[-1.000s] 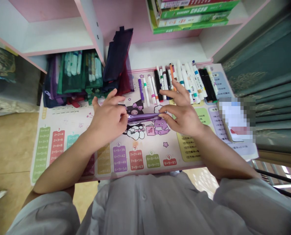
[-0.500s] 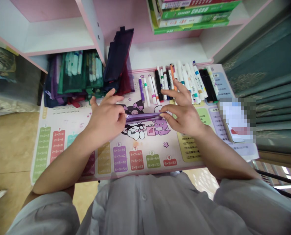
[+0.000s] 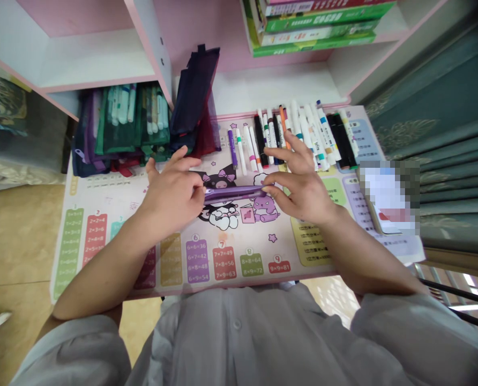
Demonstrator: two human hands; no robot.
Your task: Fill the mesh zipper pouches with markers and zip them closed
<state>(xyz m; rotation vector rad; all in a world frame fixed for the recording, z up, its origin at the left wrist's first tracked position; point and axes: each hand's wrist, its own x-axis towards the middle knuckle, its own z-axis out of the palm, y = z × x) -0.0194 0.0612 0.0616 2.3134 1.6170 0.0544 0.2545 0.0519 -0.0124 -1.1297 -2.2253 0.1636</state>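
Fingers of your left hand [image 3: 170, 198] curl in, pinching the left end of a flat purple zip pouch [image 3: 233, 194]. Your right hand [image 3: 299, 187] spreads wide, fingertips at the pouch's right end; you cannot tell whether they grip. The pouch lies mid-frame on a multiplication-table desk mat [image 3: 102, 252], below a row of markers [image 3: 295, 134] at upper right, with mesh pouches [image 3: 118, 123] at upper left.
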